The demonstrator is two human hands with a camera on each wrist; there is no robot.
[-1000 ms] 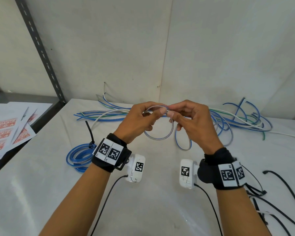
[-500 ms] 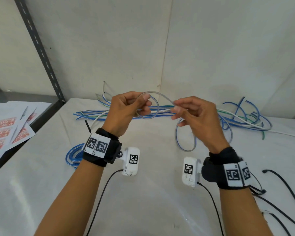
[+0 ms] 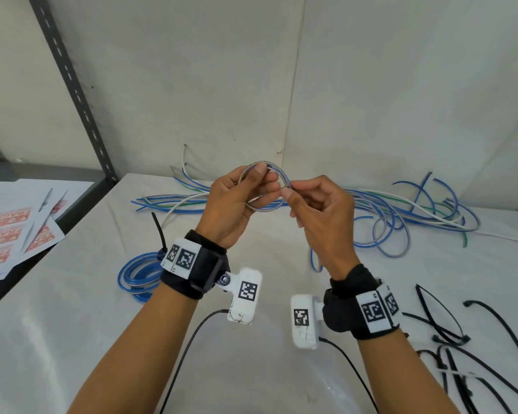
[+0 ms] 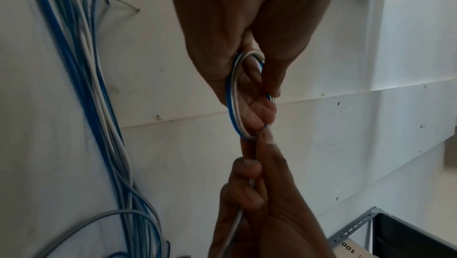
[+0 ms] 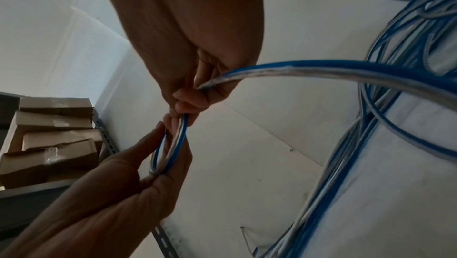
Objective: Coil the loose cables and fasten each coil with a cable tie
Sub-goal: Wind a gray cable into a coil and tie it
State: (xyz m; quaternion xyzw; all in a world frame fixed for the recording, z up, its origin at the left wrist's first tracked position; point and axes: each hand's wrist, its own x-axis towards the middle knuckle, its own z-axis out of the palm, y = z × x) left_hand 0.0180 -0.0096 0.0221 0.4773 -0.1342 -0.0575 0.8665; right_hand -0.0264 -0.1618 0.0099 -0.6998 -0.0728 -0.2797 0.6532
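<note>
A blue-and-white cable is wound into a small coil [image 3: 278, 176] held above the table. My left hand [image 3: 259, 180] grips the coil, thumb on top and fingers through the ring. My right hand [image 3: 289, 191] pinches the cable at the coil's right edge, touching the left fingers. The left wrist view shows the coil [image 4: 232, 106] edge-on between both hands. In the right wrist view the coil [image 5: 173, 145] sits in the left palm, and the cable's free length [image 5: 321, 68] trails from my right hand towards the loose cable pile [image 3: 401, 210].
A finished blue coil [image 3: 138, 273] with a black tie lies at the left. Several black cable ties [image 3: 446, 333] lie at the right. Printed papers [image 3: 12, 231] rest on a side shelf by a grey upright [image 3: 81, 94]. A white wall stands close behind.
My right hand has swung the cable back to the left hand, laying another turn onto the coil. Both hands have risen slightly and now touch.
</note>
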